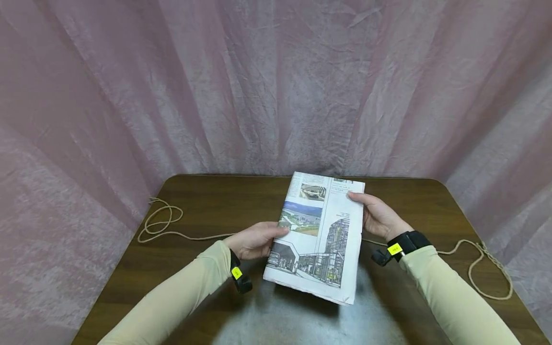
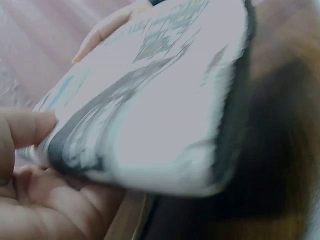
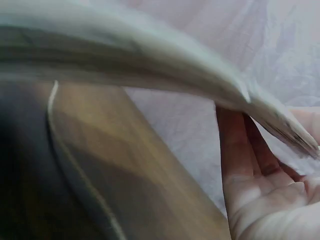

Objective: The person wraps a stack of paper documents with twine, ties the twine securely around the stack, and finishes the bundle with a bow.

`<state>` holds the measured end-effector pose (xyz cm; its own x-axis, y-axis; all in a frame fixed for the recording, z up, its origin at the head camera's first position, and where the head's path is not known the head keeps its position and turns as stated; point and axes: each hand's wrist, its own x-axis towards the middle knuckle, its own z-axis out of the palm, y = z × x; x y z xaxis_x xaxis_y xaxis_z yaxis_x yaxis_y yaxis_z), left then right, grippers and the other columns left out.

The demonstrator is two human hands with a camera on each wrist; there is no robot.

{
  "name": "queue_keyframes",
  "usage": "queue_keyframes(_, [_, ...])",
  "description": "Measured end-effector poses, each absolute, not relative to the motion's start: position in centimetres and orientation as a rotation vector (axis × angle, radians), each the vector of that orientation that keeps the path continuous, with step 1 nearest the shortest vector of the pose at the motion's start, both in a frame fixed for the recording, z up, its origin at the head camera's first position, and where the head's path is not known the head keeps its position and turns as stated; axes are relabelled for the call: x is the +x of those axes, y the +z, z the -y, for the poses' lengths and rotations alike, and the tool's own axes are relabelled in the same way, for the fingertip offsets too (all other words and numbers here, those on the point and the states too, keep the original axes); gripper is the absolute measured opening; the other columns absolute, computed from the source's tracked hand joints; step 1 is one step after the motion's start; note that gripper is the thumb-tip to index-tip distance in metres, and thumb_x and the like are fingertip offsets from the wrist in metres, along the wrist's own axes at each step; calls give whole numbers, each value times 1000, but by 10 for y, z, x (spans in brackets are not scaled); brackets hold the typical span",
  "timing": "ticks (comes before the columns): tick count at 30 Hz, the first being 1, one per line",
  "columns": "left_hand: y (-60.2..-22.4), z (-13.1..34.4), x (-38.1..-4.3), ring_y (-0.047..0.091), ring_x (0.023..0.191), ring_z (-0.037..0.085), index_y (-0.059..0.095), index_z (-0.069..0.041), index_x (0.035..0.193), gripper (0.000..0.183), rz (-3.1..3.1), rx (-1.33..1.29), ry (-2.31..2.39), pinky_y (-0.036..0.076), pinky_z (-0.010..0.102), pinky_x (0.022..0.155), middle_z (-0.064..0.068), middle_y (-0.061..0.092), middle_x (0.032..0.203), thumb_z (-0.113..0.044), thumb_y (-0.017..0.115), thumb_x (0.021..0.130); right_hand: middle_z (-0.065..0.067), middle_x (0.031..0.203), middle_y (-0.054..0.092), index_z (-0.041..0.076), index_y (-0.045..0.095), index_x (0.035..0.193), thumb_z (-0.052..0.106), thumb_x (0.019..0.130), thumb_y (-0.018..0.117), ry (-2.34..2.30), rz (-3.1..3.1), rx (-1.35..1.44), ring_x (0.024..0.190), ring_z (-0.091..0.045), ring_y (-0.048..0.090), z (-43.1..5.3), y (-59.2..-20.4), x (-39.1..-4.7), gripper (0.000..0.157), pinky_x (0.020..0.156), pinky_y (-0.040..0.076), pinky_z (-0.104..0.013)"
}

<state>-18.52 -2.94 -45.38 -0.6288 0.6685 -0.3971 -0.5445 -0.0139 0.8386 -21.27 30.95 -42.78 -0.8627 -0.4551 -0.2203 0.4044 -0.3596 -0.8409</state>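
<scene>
A folded newspaper [image 1: 316,249], printed with drawings of buildings and a coloured landscape photo, is held up over the table between both hands. My left hand [image 1: 258,239] grips its left edge, thumb on the printed face and fingers underneath. On the opposite side my right hand [image 1: 379,215] pinches the upper right edge, its thumb on top. In the right wrist view the fingers [image 3: 237,150] support the newspaper [image 3: 150,60] from below. Beneath it a thin beige rope [image 1: 194,238] runs across the table, its middle stretch hidden by the newspaper.
The brown wooden table [image 1: 233,201] has rounded far corners. Loose coils of the rope lie near its left edge, and more rope [image 1: 496,268] loops at the right edge. A pink curtain [image 1: 276,86] hangs directly behind the table.
</scene>
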Motion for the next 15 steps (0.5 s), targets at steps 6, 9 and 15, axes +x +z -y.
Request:
queue_keyframes(6, [-459,28,-179,62,113,24,40,-6,146,44,-1440,135,1864,53,41,92,15,61,128,-26,46,107,-10,132,61,10,32,150,21,108,44,-2172,-1394,-123,117,-28,60,-299,-439,-194,45,92,52,-44])
queue_keyframes(9, [-462,29,-177,61,116,25,36,-6,147,44,-1436,114,1910,52,42,94,16,59,132,-26,44,108,-14,137,56,9,22,155,14,107,42,-2139,-1365,-158,121,-30,57,-294,-448,-179,52,95,50,-46])
queue_keyframes(15, [-469,29,-168,61,115,26,34,-4,147,43,-1355,79,1971,51,43,95,17,60,131,-24,39,110,-18,139,53,1,22,154,19,109,41,-2087,-1473,-141,122,-30,57,-287,-463,-158,52,97,50,-43])
